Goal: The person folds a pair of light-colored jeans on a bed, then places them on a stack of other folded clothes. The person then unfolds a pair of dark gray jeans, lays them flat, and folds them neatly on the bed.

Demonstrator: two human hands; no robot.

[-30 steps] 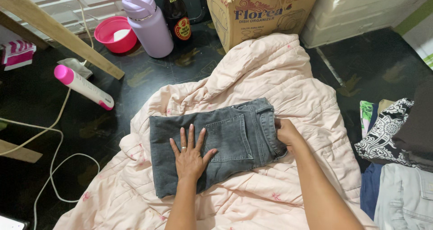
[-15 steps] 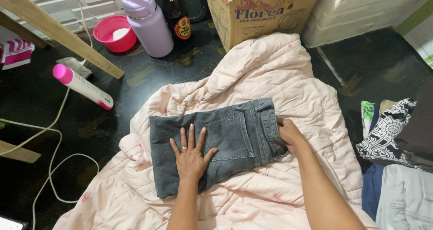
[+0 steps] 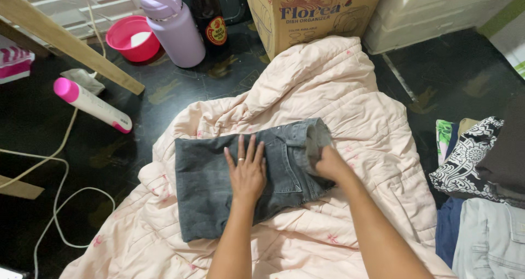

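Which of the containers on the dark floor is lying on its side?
The white tube with the pink cap, left of the pink quilt. The lilac water bottle, the dark glass bottle and the pink bowl behind it all stand upright.

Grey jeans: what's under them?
The folded grey jeans lie on a pale pink quilt spread over the dark floor. The left hand presses flat on top; the right hand lifts the waistband end. Anything beneath the denim is covered.

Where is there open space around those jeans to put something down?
Bare quilt lies beyond the grey jeans, toward the cardboard box; dark floor is open right of it. The folded clothes crowd the right edge, the bottles and cable the left.
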